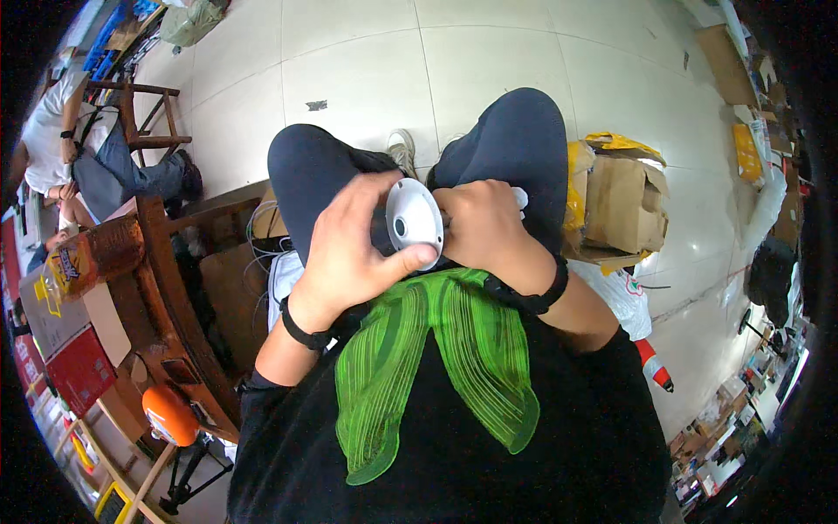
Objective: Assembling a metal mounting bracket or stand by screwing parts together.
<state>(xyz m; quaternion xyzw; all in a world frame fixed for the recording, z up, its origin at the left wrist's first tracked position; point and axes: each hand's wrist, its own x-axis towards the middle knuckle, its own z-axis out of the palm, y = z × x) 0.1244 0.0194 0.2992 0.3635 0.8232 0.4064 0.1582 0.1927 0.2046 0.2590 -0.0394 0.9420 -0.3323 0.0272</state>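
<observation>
My left hand (349,236) is closed round a white round flanged part (414,224) above my lap. The part has a dark hole in its face and small holes round its rim, and it tilts toward the right. My left thumb presses on its near edge. Close beside it, my right hand (489,225) is curled with the fingers bent inward. What those fingers grip is mostly hidden behind the hand. A small white piece (521,199) shows past the right knuckles; I cannot tell whether it belongs to the flanged part.
A green striped scarf (436,349) hangs over my black shirt. At left stand a brown wooden table (161,288) and an orange rounded object (170,415); a seated person (87,140) is beyond. An open cardboard box (624,205) lies right of my knee, near a white plastic bag (624,297).
</observation>
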